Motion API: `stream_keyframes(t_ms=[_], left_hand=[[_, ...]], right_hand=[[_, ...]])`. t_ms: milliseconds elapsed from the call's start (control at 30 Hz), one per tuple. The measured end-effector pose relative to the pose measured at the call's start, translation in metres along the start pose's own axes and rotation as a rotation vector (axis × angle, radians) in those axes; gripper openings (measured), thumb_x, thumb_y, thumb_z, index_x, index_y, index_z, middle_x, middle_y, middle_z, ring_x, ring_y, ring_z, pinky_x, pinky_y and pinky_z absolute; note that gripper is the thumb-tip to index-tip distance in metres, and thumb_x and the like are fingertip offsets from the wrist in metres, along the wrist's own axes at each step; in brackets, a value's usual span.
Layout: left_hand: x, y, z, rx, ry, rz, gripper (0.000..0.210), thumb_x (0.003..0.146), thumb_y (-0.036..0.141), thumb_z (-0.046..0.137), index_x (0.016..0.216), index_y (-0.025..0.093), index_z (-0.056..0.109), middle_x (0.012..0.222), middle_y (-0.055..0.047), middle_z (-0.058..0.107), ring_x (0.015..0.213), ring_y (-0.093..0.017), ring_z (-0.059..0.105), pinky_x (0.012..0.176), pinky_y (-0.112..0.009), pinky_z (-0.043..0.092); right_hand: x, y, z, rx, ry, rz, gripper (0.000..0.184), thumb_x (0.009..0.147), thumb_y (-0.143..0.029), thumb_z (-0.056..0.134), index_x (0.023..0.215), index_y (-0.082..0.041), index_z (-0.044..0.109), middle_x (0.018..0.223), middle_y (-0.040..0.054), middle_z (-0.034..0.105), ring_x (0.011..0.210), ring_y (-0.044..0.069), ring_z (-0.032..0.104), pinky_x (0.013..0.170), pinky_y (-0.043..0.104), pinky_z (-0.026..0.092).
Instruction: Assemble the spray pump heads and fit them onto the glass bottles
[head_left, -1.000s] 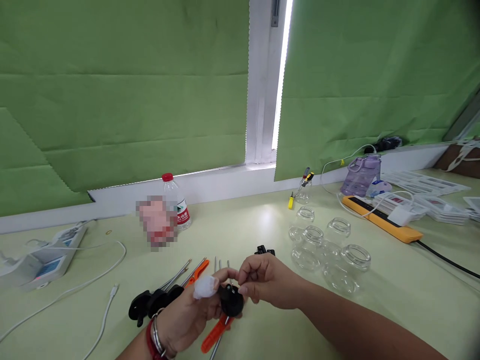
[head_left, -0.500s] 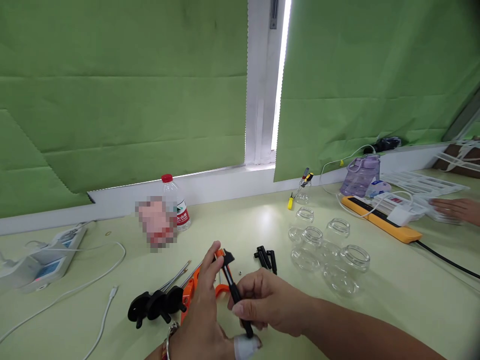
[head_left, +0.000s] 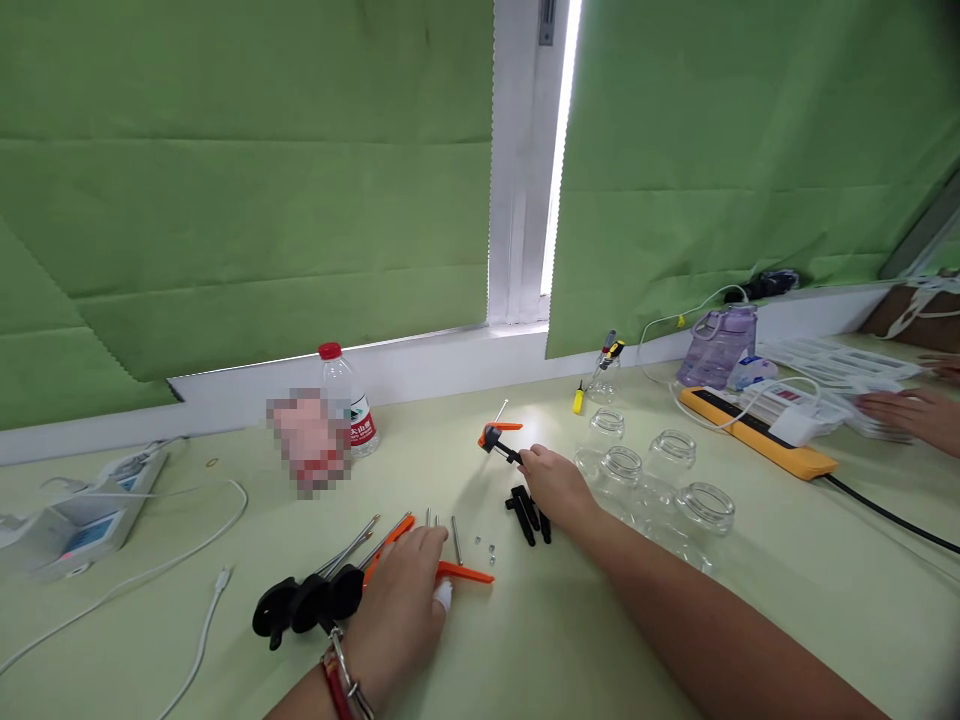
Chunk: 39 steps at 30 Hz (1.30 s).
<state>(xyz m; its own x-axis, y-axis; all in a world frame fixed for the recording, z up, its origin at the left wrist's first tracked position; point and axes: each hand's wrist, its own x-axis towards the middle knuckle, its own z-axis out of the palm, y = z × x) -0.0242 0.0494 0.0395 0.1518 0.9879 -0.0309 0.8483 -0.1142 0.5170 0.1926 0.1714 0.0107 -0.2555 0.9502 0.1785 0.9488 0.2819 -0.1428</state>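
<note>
My right hand [head_left: 556,485] reaches toward the back middle of the table, its fingers closed on the black grip of a crank handle [head_left: 504,448]. The handle has a short metal rod and a black head; an orange part [head_left: 504,427] and a thin metal rod lie at that head. Nearer me, my left hand [head_left: 405,590], with a white wrap on its thumb, curls over orange plastic parts [head_left: 466,573]; its fingertips are partly hidden. Black round pieces with metal rods [head_left: 311,607] lie left of it. Several black grips [head_left: 528,515] rest between my hands.
Small nuts [head_left: 491,548] and metal rods [head_left: 457,540] lie mid-table. Glass jars [head_left: 705,510] stand right, near my forearm. Behind are screwdrivers [head_left: 611,352], a water bottle [head_left: 360,425], a purple jug [head_left: 718,345] and an orange power strip [head_left: 757,435]. Another person's hand [head_left: 907,412] is far right.
My right hand has carried the black crank handle away from my left hand to the back middle of the table. My left hand has lowered over the orange parts.
</note>
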Motion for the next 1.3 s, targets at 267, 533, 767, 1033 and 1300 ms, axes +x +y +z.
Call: stream_keyframes(t_ms=[267, 533, 767, 1033, 1300], left_hand=[[-0.005, 0.014, -0.001, 0.150, -0.095, 0.049, 0.030, 0.075, 0.004, 0.038, 0.091, 0.018, 0.060, 0.090, -0.010, 0.061, 0.087, -0.026, 0.054, 0.075, -0.039, 0.039], [-0.006, 0.012, -0.015, 0.067, -0.051, 0.046, 0.026, 0.070, 0.006, 0.045, 0.083, 0.021, 0.061, 0.084, -0.007, 0.062, 0.082, -0.024, 0.055, 0.072, -0.034, 0.036], [0.001, -0.032, -0.083, 0.095, 0.155, -0.150, 0.026, 0.077, 0.025, 0.045, 0.100, 0.022, 0.057, 0.076, -0.003, 0.062, 0.070, -0.022, 0.056, 0.061, -0.030, 0.033], [-0.006, -0.050, -0.106, 0.237, -0.289, -0.058, 0.022, 0.068, 0.026, 0.049, 0.088, 0.023, 0.057, 0.082, -0.001, 0.061, 0.073, -0.020, 0.055, 0.059, -0.027, 0.035], [0.003, -0.052, -0.090, 0.413, -0.304, -0.078, 0.016, 0.062, 0.013, 0.044, 0.075, 0.022, 0.049, 0.078, -0.002, 0.059, 0.070, -0.021, 0.052, 0.056, -0.028, 0.032]], right_hand=[[0.001, 0.004, 0.014, -0.032, -0.096, -0.026, 0.021, 0.092, -0.022, 0.044, 0.086, -0.015, 0.062, 0.089, 0.0073, 0.058, 0.076, 0.015, 0.058, 0.058, 0.025, 0.030], [-0.001, 0.005, 0.016, -0.052, -0.126, -0.041, 0.024, 0.092, -0.022, 0.042, 0.084, -0.014, 0.063, 0.089, 0.0071, 0.057, 0.073, 0.015, 0.058, 0.055, 0.025, 0.030], [-0.008, -0.001, 0.010, -0.056, -0.060, -0.068, 0.017, 0.089, -0.013, 0.041, 0.084, -0.015, 0.057, 0.090, 0.0062, 0.055, 0.072, 0.015, 0.056, 0.053, 0.026, 0.027], [-0.029, -0.028, -0.001, 0.031, -0.050, -0.300, 0.016, 0.089, -0.017, 0.043, 0.081, -0.018, 0.056, 0.090, 0.0036, 0.057, 0.070, 0.012, 0.054, 0.054, 0.024, 0.029], [-0.049, -0.048, -0.011, 0.137, -0.202, -0.550, 0.031, 0.091, -0.032, 0.043, 0.072, -0.016, 0.061, 0.079, 0.0030, 0.057, 0.062, 0.010, 0.050, 0.052, 0.024, 0.024]])
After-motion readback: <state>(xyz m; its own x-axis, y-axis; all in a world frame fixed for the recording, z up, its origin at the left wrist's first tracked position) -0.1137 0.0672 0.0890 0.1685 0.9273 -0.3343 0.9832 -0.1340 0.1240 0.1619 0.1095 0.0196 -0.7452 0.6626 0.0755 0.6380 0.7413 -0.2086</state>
